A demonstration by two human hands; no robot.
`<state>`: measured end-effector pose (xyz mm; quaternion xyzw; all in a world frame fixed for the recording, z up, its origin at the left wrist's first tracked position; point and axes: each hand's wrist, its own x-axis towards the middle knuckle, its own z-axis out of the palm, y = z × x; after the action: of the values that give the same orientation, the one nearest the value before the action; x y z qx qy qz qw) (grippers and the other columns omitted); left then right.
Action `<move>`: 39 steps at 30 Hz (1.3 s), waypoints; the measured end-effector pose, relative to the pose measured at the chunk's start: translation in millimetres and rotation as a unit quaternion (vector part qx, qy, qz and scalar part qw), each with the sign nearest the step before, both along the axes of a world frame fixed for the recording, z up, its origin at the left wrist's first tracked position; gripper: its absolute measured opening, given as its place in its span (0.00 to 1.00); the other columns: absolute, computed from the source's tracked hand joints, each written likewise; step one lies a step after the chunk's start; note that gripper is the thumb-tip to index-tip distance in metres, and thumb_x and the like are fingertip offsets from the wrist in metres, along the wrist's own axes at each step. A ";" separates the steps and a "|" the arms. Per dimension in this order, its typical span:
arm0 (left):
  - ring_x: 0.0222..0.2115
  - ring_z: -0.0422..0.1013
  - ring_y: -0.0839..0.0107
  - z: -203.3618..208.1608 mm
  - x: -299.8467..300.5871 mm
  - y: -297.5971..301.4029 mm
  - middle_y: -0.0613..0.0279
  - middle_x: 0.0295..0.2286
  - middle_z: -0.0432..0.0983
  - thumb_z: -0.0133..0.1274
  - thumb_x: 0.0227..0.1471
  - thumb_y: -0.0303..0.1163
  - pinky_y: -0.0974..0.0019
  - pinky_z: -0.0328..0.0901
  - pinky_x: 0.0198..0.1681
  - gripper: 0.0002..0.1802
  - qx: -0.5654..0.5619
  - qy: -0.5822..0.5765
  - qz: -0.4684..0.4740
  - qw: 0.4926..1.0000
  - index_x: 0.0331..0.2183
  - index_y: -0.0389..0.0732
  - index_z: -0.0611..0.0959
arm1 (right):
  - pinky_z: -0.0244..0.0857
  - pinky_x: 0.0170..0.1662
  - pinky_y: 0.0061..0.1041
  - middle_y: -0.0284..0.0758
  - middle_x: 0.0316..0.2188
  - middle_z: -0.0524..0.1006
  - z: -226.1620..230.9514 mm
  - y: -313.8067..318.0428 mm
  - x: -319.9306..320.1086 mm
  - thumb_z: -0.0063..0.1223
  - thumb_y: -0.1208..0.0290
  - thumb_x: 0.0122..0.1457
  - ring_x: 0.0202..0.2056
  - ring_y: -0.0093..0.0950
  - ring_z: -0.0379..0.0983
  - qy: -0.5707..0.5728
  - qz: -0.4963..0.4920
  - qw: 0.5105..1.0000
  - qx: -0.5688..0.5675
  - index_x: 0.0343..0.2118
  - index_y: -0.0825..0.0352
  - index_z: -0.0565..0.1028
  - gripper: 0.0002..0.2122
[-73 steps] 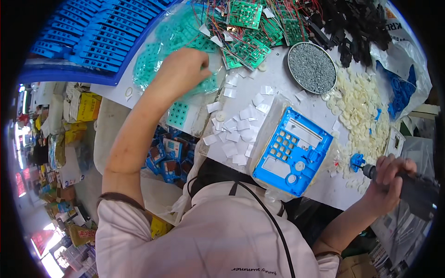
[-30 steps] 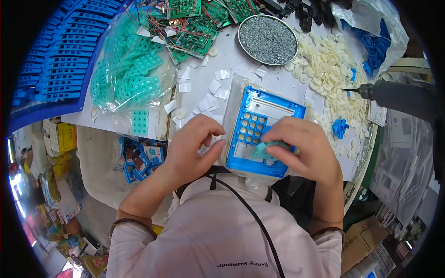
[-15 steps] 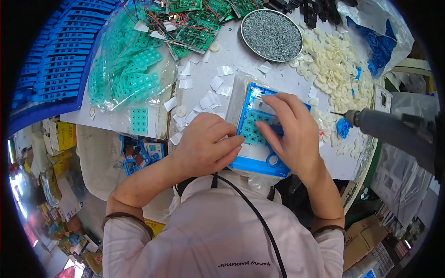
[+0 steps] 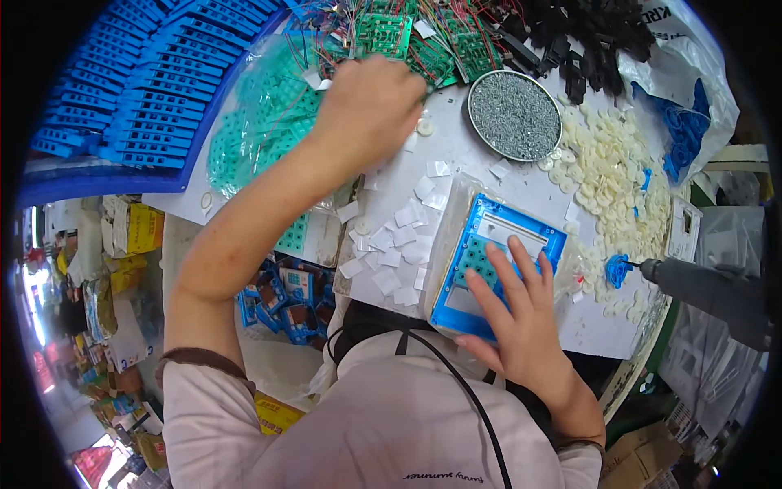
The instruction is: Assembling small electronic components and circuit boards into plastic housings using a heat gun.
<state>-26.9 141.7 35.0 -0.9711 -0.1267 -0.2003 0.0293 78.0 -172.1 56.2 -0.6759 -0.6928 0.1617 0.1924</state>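
Note:
My left hand point(image 4: 368, 107) reaches to the far pile of green circuit boards point(image 4: 383, 34) with thin wires. Its fingers curl down at the near edge of the boards and are partly hidden, so any hold is unclear. Under my right hand point(image 4: 521, 319) lies a blue plastic housing point(image 4: 458, 318), tilted on the table over clear wrapping. A teal rubber keypad point(image 4: 475, 257) sits in the housing. My right fingers are spread across the keypad and the housing, and the thumb lies near its front edge.
Silver screws point(image 4: 515, 114) fill a round dish. Beside them lie cream discs point(image 4: 611, 167) and black parts point(image 4: 574, 49). An electric screwdriver point(image 4: 705, 292) juts in from the right, near a blue ring-shaped part point(image 4: 617, 271). Bagged teal keypads point(image 4: 265, 134) and stacked blue parts point(image 4: 163, 98) stand left.
My left hand has left the housing and moved far forward to the circuit boards. My right fingers have spread out flat over the keypad. The whole view has shifted slightly.

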 end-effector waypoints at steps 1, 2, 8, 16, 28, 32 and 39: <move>0.35 0.72 0.61 9.2 -0.7 9.7 0.62 0.31 0.76 0.61 0.49 0.33 0.58 0.66 0.40 0.10 -0.058 -0.051 0.041 0.996 0.35 0.41 0.82 | 0.45 0.62 0.63 0.46 0.64 0.64 0.0 -2.5 3.5 0.65 0.53 0.50 0.65 0.51 0.56 0.018 -0.010 1.000 0.022 0.57 0.63 0.73 0.32; 0.33 0.73 0.62 21.7 -4.5 21.9 0.64 0.32 0.77 0.61 0.50 0.34 0.57 0.68 0.39 0.10 -0.116 -0.103 0.081 0.985 0.35 0.41 0.82 | 0.45 0.62 0.62 0.45 0.62 0.66 -0.7 -5.5 8.2 0.65 0.54 0.50 0.64 0.51 0.58 0.036 -0.019 0.998 0.044 0.55 0.63 0.74 0.30; 0.34 0.76 0.69 56.7 -61.7 62.1 0.59 0.37 0.80 0.52 0.63 0.31 0.63 0.74 0.38 0.09 -0.645 -0.505 0.008 0.573 0.39 0.35 0.80 | 0.68 0.44 0.35 0.40 0.40 0.80 16.3 17.7 22.8 0.65 0.73 0.48 0.41 0.41 0.74 0.179 -0.032 0.962 0.204 0.38 0.68 0.81 0.12; 0.36 0.74 0.66 31.0 -93.3 4.1 0.57 0.37 0.79 0.45 0.65 0.28 0.62 0.75 0.42 0.08 -0.840 -0.455 -0.059 0.290 0.38 0.35 0.78 | 0.67 0.31 0.21 0.37 0.29 0.80 21.6 84.3 14.8 0.59 0.79 0.57 0.28 0.25 0.74 0.389 -0.030 0.905 0.169 0.33 0.71 0.80 0.03; 0.35 0.69 0.74 40.9 -56.9 -103.6 0.64 0.36 0.75 0.42 0.68 0.36 0.66 0.63 0.39 0.11 -0.729 -0.469 0.083 0.491 0.45 0.41 0.72 | 0.53 0.23 0.15 0.25 0.22 0.72 32.7 106.3 -12.4 0.63 0.76 0.58 0.20 0.12 0.59 0.570 -0.085 0.808 0.119 0.40 0.70 0.78 0.09; 0.28 0.68 0.77 31.0 -72.2 -128.9 0.65 0.33 0.75 0.47 0.65 0.31 0.72 0.62 0.32 0.07 -0.738 -0.312 0.055 0.595 0.43 0.40 0.74 | 0.57 0.27 0.15 0.24 0.23 0.72 19.4 105.9 -3.6 0.63 0.77 0.58 0.24 0.11 0.63 0.588 -0.091 0.789 0.152 0.39 0.71 0.77 0.08; 0.38 0.74 0.70 53.5 -108.6 -100.1 0.61 0.36 0.80 0.61 0.52 0.30 0.65 0.68 0.44 0.14 -0.432 -0.231 0.166 0.856 0.40 0.34 0.82 | 0.66 0.32 0.16 0.30 0.27 0.77 29.8 112.3 24.6 0.60 0.77 0.60 0.29 0.18 0.74 0.667 -0.073 0.736 0.089 0.31 0.70 0.75 0.05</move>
<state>-135.6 41.6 88.5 -0.7765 -0.3631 -0.3363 -0.3900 102.5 -59.8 86.0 -0.4228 -0.3464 0.4939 0.6762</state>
